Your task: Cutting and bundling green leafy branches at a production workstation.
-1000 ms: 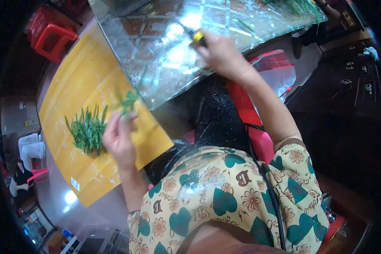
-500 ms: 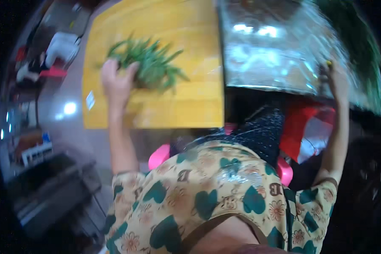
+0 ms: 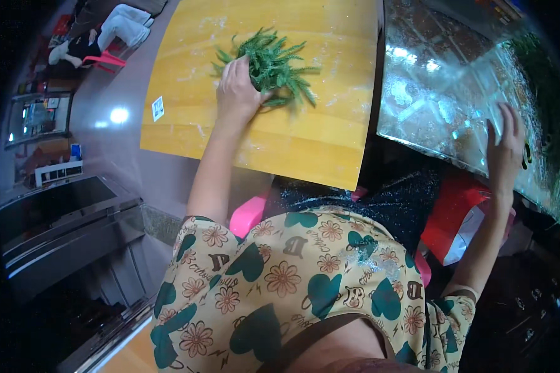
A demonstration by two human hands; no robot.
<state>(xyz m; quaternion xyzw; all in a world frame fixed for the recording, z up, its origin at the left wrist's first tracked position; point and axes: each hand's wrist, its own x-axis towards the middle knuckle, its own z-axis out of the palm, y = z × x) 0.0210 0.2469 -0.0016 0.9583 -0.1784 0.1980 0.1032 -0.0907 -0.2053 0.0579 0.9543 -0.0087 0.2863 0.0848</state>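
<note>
Left hand [image 3: 238, 93] half-curled at near-left side of one green bunch [image 3: 279, 65] on one yellow tabletop [image 3: 186, 56], right hand [image 3: 506, 149] part-open by one handle [image 3: 527, 155], can't tell either grip.

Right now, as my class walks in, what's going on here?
A person's left hand is curved around the near left side of a bunch of green sprigs on a yellow table. The right hand is at a shiny table, near a heap of greenery. A black-and-yellow item shows beside it; whether it is held is unclear.
</note>
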